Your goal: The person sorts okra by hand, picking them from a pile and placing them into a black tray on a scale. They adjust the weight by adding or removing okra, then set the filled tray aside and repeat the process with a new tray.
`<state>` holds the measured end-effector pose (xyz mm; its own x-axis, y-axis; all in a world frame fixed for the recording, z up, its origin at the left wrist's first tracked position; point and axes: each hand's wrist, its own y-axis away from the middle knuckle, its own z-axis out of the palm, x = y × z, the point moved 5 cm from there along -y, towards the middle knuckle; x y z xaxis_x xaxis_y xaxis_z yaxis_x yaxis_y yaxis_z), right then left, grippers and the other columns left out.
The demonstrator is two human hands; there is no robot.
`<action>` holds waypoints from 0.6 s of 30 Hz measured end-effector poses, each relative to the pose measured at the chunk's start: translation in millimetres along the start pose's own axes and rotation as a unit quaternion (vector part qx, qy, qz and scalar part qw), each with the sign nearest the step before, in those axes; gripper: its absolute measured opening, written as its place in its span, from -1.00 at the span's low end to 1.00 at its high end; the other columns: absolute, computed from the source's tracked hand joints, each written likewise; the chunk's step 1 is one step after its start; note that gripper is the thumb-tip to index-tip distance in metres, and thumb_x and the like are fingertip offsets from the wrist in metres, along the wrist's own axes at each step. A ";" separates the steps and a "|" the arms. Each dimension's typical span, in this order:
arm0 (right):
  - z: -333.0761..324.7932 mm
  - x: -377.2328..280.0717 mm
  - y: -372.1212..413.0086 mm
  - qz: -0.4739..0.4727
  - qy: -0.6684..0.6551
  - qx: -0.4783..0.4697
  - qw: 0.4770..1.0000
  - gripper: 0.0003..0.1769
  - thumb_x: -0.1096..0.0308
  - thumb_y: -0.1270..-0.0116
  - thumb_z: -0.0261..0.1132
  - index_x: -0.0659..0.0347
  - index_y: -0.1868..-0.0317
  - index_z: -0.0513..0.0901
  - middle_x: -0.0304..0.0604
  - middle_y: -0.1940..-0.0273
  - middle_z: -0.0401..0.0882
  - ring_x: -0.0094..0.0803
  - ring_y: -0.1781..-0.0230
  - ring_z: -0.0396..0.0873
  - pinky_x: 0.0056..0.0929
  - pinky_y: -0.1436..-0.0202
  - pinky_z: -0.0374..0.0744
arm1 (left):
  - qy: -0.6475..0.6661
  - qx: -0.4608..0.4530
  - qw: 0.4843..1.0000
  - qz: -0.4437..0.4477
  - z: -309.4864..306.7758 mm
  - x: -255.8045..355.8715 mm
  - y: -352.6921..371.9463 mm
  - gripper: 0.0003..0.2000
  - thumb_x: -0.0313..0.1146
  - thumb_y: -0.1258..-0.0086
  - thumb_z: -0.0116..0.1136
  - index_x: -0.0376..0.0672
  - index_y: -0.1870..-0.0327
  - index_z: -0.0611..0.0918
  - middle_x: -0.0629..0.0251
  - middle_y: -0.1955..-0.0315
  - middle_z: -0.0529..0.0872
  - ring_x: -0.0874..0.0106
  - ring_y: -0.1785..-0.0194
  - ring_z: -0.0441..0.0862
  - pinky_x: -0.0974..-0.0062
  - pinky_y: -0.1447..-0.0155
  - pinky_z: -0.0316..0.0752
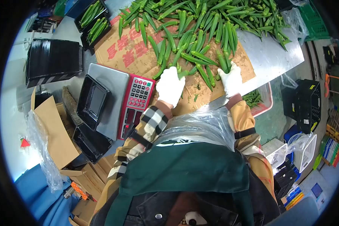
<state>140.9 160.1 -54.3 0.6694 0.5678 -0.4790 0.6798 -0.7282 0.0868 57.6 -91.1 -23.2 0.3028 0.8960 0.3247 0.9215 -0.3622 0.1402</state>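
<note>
A heap of green okra pods (192, 22) is spread over a flattened cardboard sheet (139, 56) with red printing. My left hand (170, 87), in a white glove, is at the near edge of the heap, its fingers closed around an okra pod (182, 73) that is partly hidden. To the right, my right hand (231, 80), also gloved in white, grips okra pods (223, 62) between thumb and fingers. A few loose pods (205, 77) lie on the cardboard between my hands.
A red-framed scale (136, 94) with a black tray (93, 101) on its plate stands at the left. Black trays with okra (98, 30) sit at the back left. A stack of black trays (54, 62) is further left. A tub (265, 100) with okra is below the table edge, right.
</note>
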 end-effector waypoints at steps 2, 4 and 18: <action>2.4 0.0 -5.0 0.007 -0.028 -0.031 0.999 -0.22 0.21 -0.16 0.52 0.21 -0.38 0.48 0.12 -0.13 0.66 0.03 -0.11 0.67 -0.15 -0.23 0.59 | -0.029 0.012 0.998 0.047 -0.5 9.7 -4.4 -0.55 -0.13 -0.31 0.37 -0.14 -0.08 0.47 0.14 0.22 0.62 0.14 0.12 0.67 0.18 0.16 0.63; 4.8 3.4 -7.3 0.002 -0.063 -0.047 0.997 -0.27 0.24 -0.14 0.51 0.22 -0.33 0.53 0.08 -0.06 0.72 -0.03 -0.07 0.70 -0.22 -0.19 0.61 | -0.061 -0.005 0.996 0.060 -2.2 17.3 -4.1 -0.48 -0.18 -0.27 0.43 -0.17 -0.13 0.43 0.17 0.23 0.61 0.19 0.12 0.67 0.24 0.19 0.63; -2.2 -52.2 -21.7 -0.102 -0.217 -0.067 0.969 -0.47 0.24 -0.18 0.40 0.22 -0.18 0.62 0.06 0.06 0.74 -0.05 0.02 0.71 -0.24 -0.11 0.61 | 0.001 -0.024 0.998 0.051 14.3 8.3 14.9 -0.52 -0.19 -0.26 0.41 -0.18 -0.12 0.50 0.08 0.23 0.71 0.07 0.17 0.73 0.13 0.18 0.63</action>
<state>91.9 147.1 -29.2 0.3492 0.4587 -0.8171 0.8367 -0.5452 0.0515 77.3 -85.3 -31.8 0.3949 0.8532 0.3407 0.8730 -0.4640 0.1500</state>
